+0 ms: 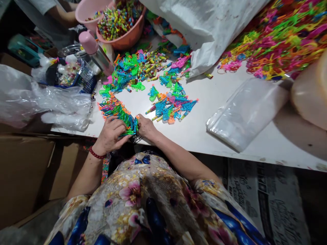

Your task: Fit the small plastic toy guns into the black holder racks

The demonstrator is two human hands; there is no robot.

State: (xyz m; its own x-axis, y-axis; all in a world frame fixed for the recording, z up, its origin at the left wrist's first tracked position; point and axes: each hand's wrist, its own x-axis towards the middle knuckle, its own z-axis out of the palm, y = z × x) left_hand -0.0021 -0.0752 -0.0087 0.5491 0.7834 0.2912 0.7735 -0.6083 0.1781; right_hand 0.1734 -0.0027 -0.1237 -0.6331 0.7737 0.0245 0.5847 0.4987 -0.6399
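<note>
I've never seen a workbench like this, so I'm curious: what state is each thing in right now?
left hand: closed on the row of toys
right hand: pressed against the row's end
row of toys: lined up, packed together
loose toys: scattered on the table
orange basin: full of small coloured pieces
clear bags: stacked flat
white sack: open, toys spilling out
pink-capped bottle: capped, tilted

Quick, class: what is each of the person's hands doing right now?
Left hand: closed around the row of small plastic toys at the table edge.
Right hand: pressed against the row's end; grip cannot be told.
</note>
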